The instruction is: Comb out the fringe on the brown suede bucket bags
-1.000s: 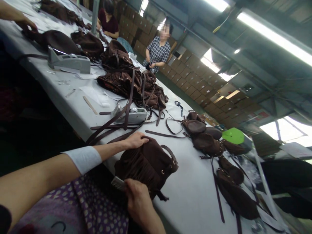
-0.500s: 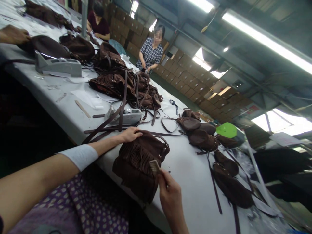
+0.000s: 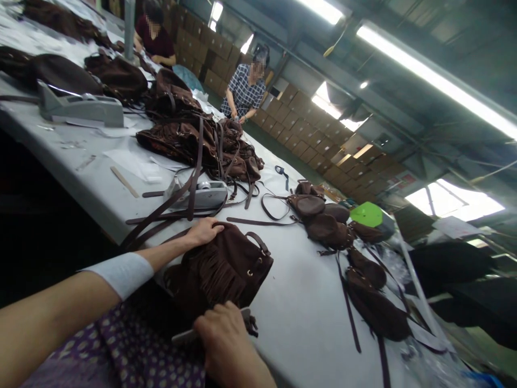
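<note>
A dark brown fringed suede bag (image 3: 226, 267) lies at the near edge of the long grey table (image 3: 315, 318). My left hand (image 3: 203, 231) rests on the bag's top left corner, fingers curled over it. My right hand (image 3: 226, 339) is closed around a small comb (image 3: 183, 337) at the bag's lower fringe, close to my patterned lap.
Loose brown straps (image 3: 169, 213) and a grey tape dispenser (image 3: 202, 194) lie just beyond the bag. Piles of brown bags (image 3: 194, 140) and pouches (image 3: 331, 229) cover the table. A second dispenser (image 3: 81, 105) stands far left. Two people (image 3: 244, 89) work at the far end before stacked cartons.
My right hand has drawn the comb down the fringe from the bag's middle to its lower edge. The left hand stays on the bag's top.
</note>
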`<state>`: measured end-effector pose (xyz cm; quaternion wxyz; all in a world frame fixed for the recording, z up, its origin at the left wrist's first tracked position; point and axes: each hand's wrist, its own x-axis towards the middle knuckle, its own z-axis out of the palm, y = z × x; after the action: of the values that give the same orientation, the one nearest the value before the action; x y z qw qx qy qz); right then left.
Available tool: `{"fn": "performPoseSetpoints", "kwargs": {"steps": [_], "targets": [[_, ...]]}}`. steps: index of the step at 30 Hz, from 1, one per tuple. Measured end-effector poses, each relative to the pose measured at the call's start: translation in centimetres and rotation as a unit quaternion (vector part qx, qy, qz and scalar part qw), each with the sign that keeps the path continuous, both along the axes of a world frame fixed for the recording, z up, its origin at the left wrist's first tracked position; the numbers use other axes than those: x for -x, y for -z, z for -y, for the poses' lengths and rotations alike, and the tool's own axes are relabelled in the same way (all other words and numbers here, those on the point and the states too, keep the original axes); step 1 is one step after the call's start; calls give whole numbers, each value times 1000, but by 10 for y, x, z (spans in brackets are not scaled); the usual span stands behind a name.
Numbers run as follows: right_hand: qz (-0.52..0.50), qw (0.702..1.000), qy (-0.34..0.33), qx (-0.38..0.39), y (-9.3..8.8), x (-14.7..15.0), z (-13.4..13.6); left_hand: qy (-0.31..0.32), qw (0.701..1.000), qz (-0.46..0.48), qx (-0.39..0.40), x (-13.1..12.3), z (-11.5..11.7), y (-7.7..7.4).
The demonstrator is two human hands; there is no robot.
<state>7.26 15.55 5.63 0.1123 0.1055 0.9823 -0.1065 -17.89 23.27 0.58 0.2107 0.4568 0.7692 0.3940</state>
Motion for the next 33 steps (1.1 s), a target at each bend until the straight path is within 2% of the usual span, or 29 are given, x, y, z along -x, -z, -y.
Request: {"fn": "performPoseSetpoints", "kwargs": {"steps": [3,5,8,11,13,20,24,27,30,33], "targets": [[36,999,4,40,23,-13,30,-24,1000,-10,17,7,-5,0],[29,998,33,44,27,-24,28,-17,999,-16,22,13,-7,-1],[-70,989,122,38,7,-35,-5,10,999,-22,27,18,-9,-3],[-204,951,233,17,-21,-31,-44,-8,999,-28,45,14,-9,-6],[-227,940,254,-12,-28,-20,-57,-21,998,-30,55,9,-8,-10],[-182,963,183,-79,-11,19,-48,-41,996,-28,71,-6,-7,-33],[-94,971,169,-142,-8,28,-47,-46,996,-20,79,-21,-20,-45],[-44,977,161,-135,-2,28,-46,-48,995,-12,92,-28,-24,-45],[-11,984,137,-111,16,23,-33,-52,993,-3,107,-28,-24,-41],[9,994,98,-48,50,13,-2,-60,991,5,119,-23,-22,-35]]}}
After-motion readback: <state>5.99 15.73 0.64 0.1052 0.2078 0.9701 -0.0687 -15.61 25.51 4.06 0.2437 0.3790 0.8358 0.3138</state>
